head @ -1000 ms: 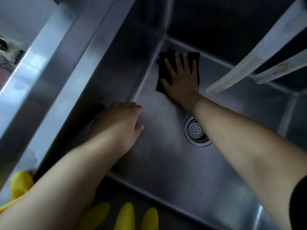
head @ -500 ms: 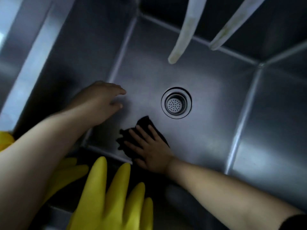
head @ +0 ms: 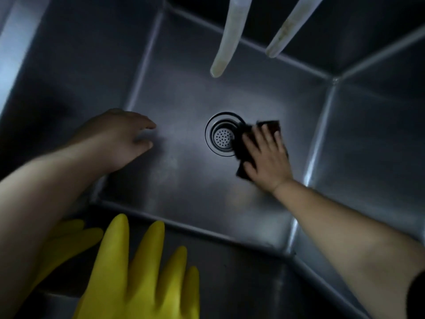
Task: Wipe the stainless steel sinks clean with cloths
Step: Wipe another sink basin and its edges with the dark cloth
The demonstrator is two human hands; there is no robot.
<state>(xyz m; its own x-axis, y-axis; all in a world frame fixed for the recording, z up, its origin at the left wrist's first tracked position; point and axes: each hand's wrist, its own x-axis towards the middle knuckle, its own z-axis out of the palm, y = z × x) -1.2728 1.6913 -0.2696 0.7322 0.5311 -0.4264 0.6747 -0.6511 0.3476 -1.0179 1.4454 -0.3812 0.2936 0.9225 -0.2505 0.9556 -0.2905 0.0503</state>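
I look down into a deep stainless steel sink (head: 179, 194) with a round perforated drain (head: 222, 135) in its floor. My right hand (head: 266, 157) lies flat with spread fingers on a dark cloth (head: 271, 125), pressing it onto the sink floor just right of the drain. The cloth overlaps the drain's right rim and is mostly hidden under the hand. My left hand (head: 117, 137) hangs over the left part of the floor with fingers loosely extended and holds nothing.
Two pale hose ends (head: 226, 40) (head: 289, 26) hang down from above over the back of the sink. A yellow rubber glove (head: 138, 272) drapes over the near rim, and a second yellow glove (head: 66, 240) shows under my left forearm. Steel walls enclose all sides.
My right hand has slid the cloth from the near-left part of the floor to the right side of the drain. The left hand has barely moved.
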